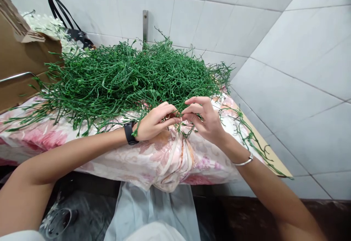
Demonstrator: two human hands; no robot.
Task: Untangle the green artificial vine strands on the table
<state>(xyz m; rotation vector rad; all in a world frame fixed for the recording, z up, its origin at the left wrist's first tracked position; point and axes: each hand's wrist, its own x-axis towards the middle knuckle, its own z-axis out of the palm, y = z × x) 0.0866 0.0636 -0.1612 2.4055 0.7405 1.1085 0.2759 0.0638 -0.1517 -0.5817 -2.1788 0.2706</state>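
Observation:
A big heap of thin green artificial stems (pixel 131 76) with small buds at their tips covers the back of the table. At its front edge, my left hand (pixel 156 120), with a black watch on the wrist, pinches a green stem. Close beside it on the right, my right hand (pixel 204 120) has its thumb and fingertips closed on the same stem piece (pixel 181 116). The fingertips of both hands nearly meet, and the exact grip is partly hidden. Beneath the hands lies a bunched part of the floral cloth (pixel 175 157).
Several loose stems (pixel 251 138) lie along the table's right edge. At the left stands a cardboard box (pixel 30 62), with white flowers (pixel 46 25) and a black-handled bag (pixel 78 36) behind it. White tiled walls (pixel 192 18) close off the back and right.

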